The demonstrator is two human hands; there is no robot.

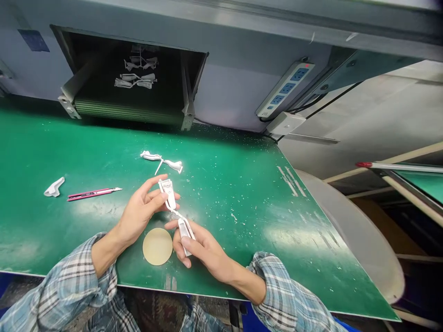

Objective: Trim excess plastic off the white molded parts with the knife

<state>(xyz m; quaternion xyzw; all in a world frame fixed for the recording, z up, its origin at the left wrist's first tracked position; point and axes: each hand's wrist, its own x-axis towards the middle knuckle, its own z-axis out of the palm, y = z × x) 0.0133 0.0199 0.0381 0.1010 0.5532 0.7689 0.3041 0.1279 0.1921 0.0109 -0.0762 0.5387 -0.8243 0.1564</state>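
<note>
Green antistatic matting topped the counter (pixel 238 258), which was flecked with pale specks. Above the counter's near edge, the person's left hand (pixel 138 214) and right hand (pixel 204 249) held a white plastic moulding (pixel 176 214) between them. It was made of two hollow pieces joined by a thin runner. The left fingers (pixel 154 183) curled around the upper piece, with the thumb reaching across it, while the right fingers (pixel 191 246) pinched the lower piece from both sides. Just under the hands, touching neither that I could see, lay a round tan disc (pixel 157 246). Beyond them rested a second white moulding (pixel 161 161) with a thin runner sticking out of it. Further left on the counter lay a loose white plastic piece (pixel 54 186) beside a pink utility knife (pixel 93 193) with its blade out. Plaid sleeves (pixel 65 295) were rolled back on both forearms. Past the counter's far edge, more white mouldings (pixel 136 74) hung in a dark opening (pixel 86 60), and a blue-socketed power strip (pixel 285 90) was mounted to the right.
</note>
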